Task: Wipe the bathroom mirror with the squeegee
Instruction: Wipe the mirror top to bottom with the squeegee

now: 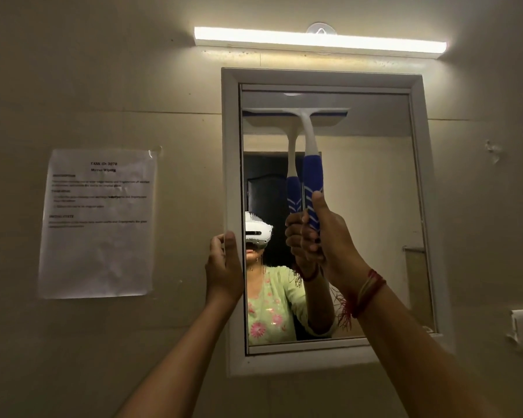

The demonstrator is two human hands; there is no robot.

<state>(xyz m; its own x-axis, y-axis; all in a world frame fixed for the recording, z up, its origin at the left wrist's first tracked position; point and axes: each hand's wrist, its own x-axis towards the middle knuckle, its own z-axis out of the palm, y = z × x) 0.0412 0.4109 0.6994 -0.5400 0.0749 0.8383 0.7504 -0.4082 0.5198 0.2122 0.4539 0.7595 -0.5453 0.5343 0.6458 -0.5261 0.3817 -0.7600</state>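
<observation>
High against the mirror [375, 206] left edge, squeegee [296, 112].

One head-worn, wide-angle view only. It faces the wall [109, 86], tilted a little upward, close to the mirror [372, 188] at centre frame.

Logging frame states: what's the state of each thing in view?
squeegee: upright, blade on upper glass
mirror: on wall, frame held at left edge
right hand: grips squeegee handle
left hand: holds mirror frame
light bar: lit
paper sheet: stuck to wall
</observation>
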